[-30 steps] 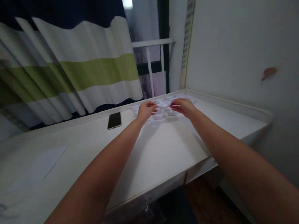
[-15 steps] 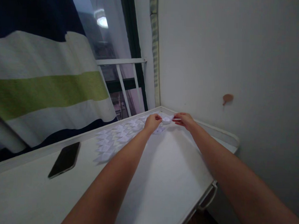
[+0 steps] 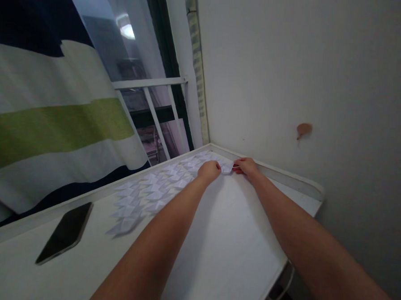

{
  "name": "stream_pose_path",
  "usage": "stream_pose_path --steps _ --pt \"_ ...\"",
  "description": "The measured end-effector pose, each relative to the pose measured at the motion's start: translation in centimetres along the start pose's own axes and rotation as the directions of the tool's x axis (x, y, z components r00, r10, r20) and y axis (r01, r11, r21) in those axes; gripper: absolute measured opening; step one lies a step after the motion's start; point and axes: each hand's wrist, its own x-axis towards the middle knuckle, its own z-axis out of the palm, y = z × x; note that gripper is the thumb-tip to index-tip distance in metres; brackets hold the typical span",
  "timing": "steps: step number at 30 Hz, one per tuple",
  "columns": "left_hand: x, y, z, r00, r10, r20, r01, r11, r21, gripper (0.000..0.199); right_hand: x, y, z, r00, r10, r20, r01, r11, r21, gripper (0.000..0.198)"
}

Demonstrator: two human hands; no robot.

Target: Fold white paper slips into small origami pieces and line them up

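Observation:
A folded white paper boat [image 3: 227, 168] is between my two hands at the far corner of the white tabletop [image 3: 222, 240]. My left hand [image 3: 209, 172] pinches its left end with curled fingers. On the other side, my right hand [image 3: 246, 166] has its fingertips closed on the right end. Rows of similar folded white paper boats [image 3: 156, 183] lie close together along the window side, left of and behind my left hand. My left hand and forearm cover some of them.
A dark phone [image 3: 65, 232] lies flat at the left. A low raised rim [image 3: 286, 178] runs along the back of the table, against the wall. Striped curtain [image 3: 54, 124] and a barred window stand beyond the left edge. An orange hook [image 3: 304, 129] is on the wall.
Both hands have come lower and slightly nearer with the paper boat, which now sits at the end of the rows. The view has shifted a little, and the phone appears farther left.

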Motion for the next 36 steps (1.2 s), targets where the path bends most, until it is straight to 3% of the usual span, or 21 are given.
stream_pose_path --steps 7,22,27,31,36 --pt "-0.3 0.0 0.2 1.000 0.021 0.010 -0.020 1.000 -0.013 0.021 0.0 0.1 0.1 1.000 -0.019 -0.019 0.018 0.999 -0.034 0.013" --pt "-1.2 -1.1 -0.9 0.993 0.003 -0.114 -0.010 0.998 -0.063 0.023 0.9 1.1 0.0 0.996 -0.052 -0.069 0.046 0.996 -0.077 0.015" --pt "-2.6 -2.3 -2.0 0.982 0.005 -0.190 -0.020 0.997 -0.075 0.023 1.3 1.4 -0.4 0.979 -0.158 -0.131 0.117 0.953 -0.279 0.007" --pt "-4.1 -3.3 -3.4 0.978 -0.011 -0.210 -0.010 0.995 -0.098 0.023 1.0 0.3 -0.9 0.925 -0.328 -0.192 0.195 0.842 -0.503 0.010" --pt "-6.0 -4.6 -5.6 0.967 -0.052 -0.250 0.023 0.993 -0.118 0.023 -1.0 -1.9 -0.2 0.923 -0.370 -0.108 0.272 0.823 -0.500 0.013"
